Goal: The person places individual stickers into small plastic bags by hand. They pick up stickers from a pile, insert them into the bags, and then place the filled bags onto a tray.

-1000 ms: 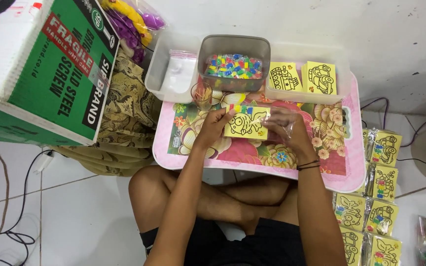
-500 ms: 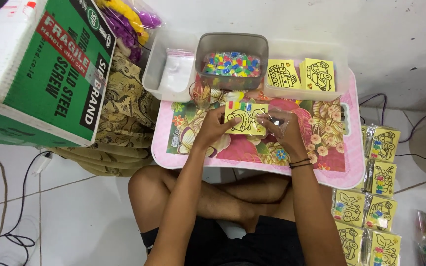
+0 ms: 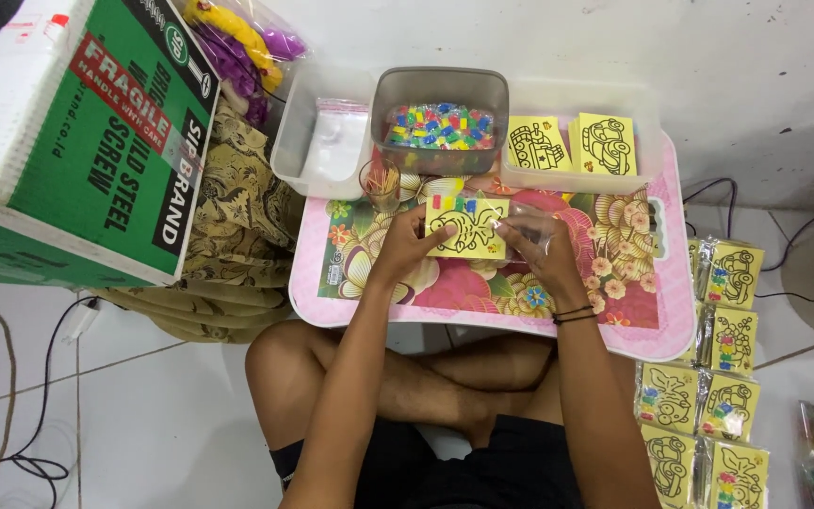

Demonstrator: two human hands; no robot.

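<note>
1. Far left I see a green and white cardboard box (image 3: 77, 141), corrugated, off the tray, resting on crumpled brown patterned cloth (image 3: 228, 226).
2. Clear plastic tub (image 3: 327, 141) at the tray's back left corner, with glossy clear bags inside.
3. Small clear cup (image 3: 381, 182) just in front of that tub, on the pink floral lap tray (image 3: 633, 311); smooth printed surface, rounded corners.
4. My left hand (image 3: 405, 247) pinches the left edge of the yellow picture card (image 3: 463, 226), thumb on top.
5. Card is flat, rectangular, black line drawing, small coloured bits along its top edge; it sits near the tray's back edge, centre.
6. Grey translucent tub (image 3: 440, 118) behind the card, full of tiny multicoloured pieces.
7. My right hand (image 3: 541, 247) grips the card's right edge along with a clear film sleeve (image 3: 534, 221), fingers curled.
8. Clear tub (image 3: 581, 141) at the back right corner holds two more yellow cards.
9. Bagged yellow cards (image 3: 708, 377) lie on the floor off the tray's right edge.
</note>
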